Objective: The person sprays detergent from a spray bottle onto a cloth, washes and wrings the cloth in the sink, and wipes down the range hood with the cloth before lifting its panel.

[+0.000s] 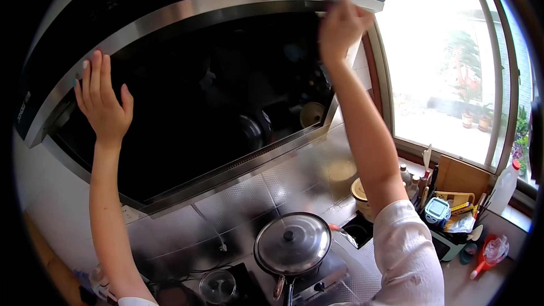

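The range hood (pixel 209 96) with a black glossy front and a steel band fills the upper middle of the view. My left hand (pixel 105 99) lies flat against the steel band at the hood's left, fingers stretched upward and holding nothing. At the upper right end of the hood, my right hand (pixel 343 28) is raised to the band and dark top panel. Motion blurs its fingers; a pale patch shows by the fingertips, and I cannot make out whether anything is held.
Below, a lidded pan (pixel 293 243) sits on the stove, with a glass lid (pixel 217 287) to its left. Bottles, a blue-lidded box (pixel 437 209) and utensils crowd the right counter near a white jug (pixel 504 187). Beside them is a bright window (pixel 436 51).
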`<state>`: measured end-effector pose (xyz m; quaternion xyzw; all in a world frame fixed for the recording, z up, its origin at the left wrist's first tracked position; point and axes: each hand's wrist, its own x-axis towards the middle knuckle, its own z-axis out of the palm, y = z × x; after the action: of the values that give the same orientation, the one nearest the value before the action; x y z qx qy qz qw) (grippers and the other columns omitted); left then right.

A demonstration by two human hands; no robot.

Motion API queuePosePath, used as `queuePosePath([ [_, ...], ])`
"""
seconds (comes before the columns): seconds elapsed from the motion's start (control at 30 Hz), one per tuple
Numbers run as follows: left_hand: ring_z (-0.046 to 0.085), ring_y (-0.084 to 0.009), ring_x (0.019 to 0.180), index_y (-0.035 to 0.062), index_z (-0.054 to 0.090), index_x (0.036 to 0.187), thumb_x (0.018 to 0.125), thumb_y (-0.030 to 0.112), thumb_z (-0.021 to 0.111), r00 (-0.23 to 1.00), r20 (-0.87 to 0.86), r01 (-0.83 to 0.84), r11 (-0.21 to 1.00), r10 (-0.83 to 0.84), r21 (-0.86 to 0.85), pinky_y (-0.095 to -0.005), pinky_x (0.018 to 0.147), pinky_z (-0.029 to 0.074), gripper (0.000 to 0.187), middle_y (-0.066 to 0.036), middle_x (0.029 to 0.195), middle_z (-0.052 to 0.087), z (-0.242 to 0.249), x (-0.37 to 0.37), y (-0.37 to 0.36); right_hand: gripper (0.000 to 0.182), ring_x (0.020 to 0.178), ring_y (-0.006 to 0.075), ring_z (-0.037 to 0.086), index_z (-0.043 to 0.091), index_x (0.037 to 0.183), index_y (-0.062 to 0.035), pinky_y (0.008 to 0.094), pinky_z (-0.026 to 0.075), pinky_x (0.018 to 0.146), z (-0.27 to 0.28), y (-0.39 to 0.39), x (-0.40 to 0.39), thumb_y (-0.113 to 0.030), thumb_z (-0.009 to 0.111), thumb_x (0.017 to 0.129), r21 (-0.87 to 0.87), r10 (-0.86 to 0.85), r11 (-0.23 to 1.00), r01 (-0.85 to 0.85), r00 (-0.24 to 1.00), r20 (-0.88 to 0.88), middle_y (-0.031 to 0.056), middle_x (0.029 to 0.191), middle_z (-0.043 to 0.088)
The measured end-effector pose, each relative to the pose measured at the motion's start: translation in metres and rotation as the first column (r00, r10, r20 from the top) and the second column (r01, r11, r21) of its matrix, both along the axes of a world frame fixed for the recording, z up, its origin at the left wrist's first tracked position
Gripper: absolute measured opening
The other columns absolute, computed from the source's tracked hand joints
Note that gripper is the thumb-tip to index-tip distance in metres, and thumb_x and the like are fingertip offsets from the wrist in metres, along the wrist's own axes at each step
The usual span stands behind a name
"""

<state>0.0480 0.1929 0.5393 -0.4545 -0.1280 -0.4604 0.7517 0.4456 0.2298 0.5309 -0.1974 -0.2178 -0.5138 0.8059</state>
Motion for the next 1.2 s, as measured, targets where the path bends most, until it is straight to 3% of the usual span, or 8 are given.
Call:
queuePosePath([
  [0.13,0.030,-0.0256,0.129,0.0057,0.035,0.133,0.079,0.017,0.052,0.999,0.038,-0.015,1.000,0.015,0.000,-0.0461,0.104,0.022,0.057,-0.006,0.139,0.035,0.003,-0.005,0.003,0.044,0.071,0.0228,0.047,0.064,0.107,-0.0253,0.0314,0.043,0.060,-0.006,-0.010,-0.052,-0.008,0.066,0.066,0.089,-0.239,0.971,0.222,0.873,0.426,0.0074,0.080,0.044],
  [0.27,0.035,-0.0309,0.125,0.0028,0.038,0.130,0.081,0.017,0.051,1.000,-0.017,0.010,0.997,-0.009,0.072,-0.0471,0.100,0.027,0.053,-0.011,0.136,0.039,0.007,-0.001,0.006,0.045,0.078,0.0242,0.047,0.062,0.110,-0.0269,0.0337,0.043,0.068,-0.007,-0.002,-0.001,-0.007,0.065,0.070,0.010,-0.379,0.916,0.402,0.854,0.355,0.0091,0.086,0.050],
  [0.4,0.038,-0.0319,0.123,0.0016,0.040,0.129,0.081,0.017,0.051,1.000,0.012,0.005,0.996,-0.006,0.086,-0.0463,0.100,0.028,0.051,-0.012,0.133,0.042,0.009,-0.003,0.010,0.027,0.064,0.0231,0.044,0.064,0.108,-0.0146,0.0333,0.035,0.072,0.000,0.033,0.083,-0.009,0.053,0.084,-0.029,0.172,0.984,-0.177,0.977,-0.124,0.0049,0.060,0.050],
  [0.53,0.039,-0.0313,0.123,0.0000,0.040,0.128,0.081,0.017,0.051,1.000,-0.021,0.011,0.995,-0.009,0.102,-0.0457,0.100,0.028,0.051,-0.012,0.133,0.043,0.009,-0.001,0.008,0.023,0.041,0.0124,0.047,0.063,0.100,0.0034,0.0250,0.035,0.035,0.017,0.018,0.104,-0.007,0.047,0.087,0.305,0.853,0.489,-0.817,0.521,0.029,0.0054,0.053,0.052],
  [0.77,0.038,-0.0286,0.124,0.0028,0.041,0.128,0.081,0.017,0.051,0.998,-0.026,0.053,0.995,-0.051,0.081,-0.0462,0.103,0.026,0.050,-0.009,0.133,0.043,0.012,-0.005,0.014,0.020,0.049,0.0135,0.053,0.063,0.091,0.0043,0.0254,0.042,0.040,0.014,0.036,0.074,-0.008,0.048,0.085,0.216,0.941,0.281,-0.935,0.313,0.130,0.0068,0.061,0.054],
  [0.83,0.040,-0.0315,0.122,0.0026,0.042,0.127,0.080,0.018,0.051,0.998,0.057,0.007,0.998,-0.010,0.063,-0.0496,0.100,0.028,0.051,-0.011,0.132,0.044,0.013,-0.005,0.013,0.021,0.055,0.0160,0.056,0.060,0.076,0.0067,0.0283,0.045,0.047,0.015,0.051,0.050,-0.008,0.047,0.083,0.286,0.582,0.782,-0.553,0.813,-0.018,0.0095,0.064,0.058],
  [0.87,0.040,-0.0315,0.122,0.0026,0.042,0.127,0.080,0.018,0.051,0.999,0.048,0.012,0.998,-0.015,0.065,-0.0496,0.100,0.028,0.051,-0.011,0.132,0.044,0.013,-0.002,0.013,0.021,0.055,0.0160,0.056,0.060,0.076,0.0067,0.0283,0.045,0.047,0.015,0.046,0.052,-0.008,0.047,0.083,0.293,0.578,0.784,-0.547,0.816,-0.024,0.0095,0.064,0.058],
  [1.2,0.037,-0.0287,0.125,0.0046,0.036,0.131,0.082,0.016,0.051,0.999,-0.042,0.005,1.000,-0.004,0.023,-0.0451,0.100,0.029,0.052,-0.009,0.134,0.041,0.002,0.002,-0.003,0.028,0.064,0.0236,0.060,0.061,0.081,0.0126,0.0345,0.047,0.058,0.035,0.047,0.064,-0.011,0.046,0.084,0.428,0.889,0.415,-0.803,0.458,-0.002,0.0181,0.073,0.062],
])
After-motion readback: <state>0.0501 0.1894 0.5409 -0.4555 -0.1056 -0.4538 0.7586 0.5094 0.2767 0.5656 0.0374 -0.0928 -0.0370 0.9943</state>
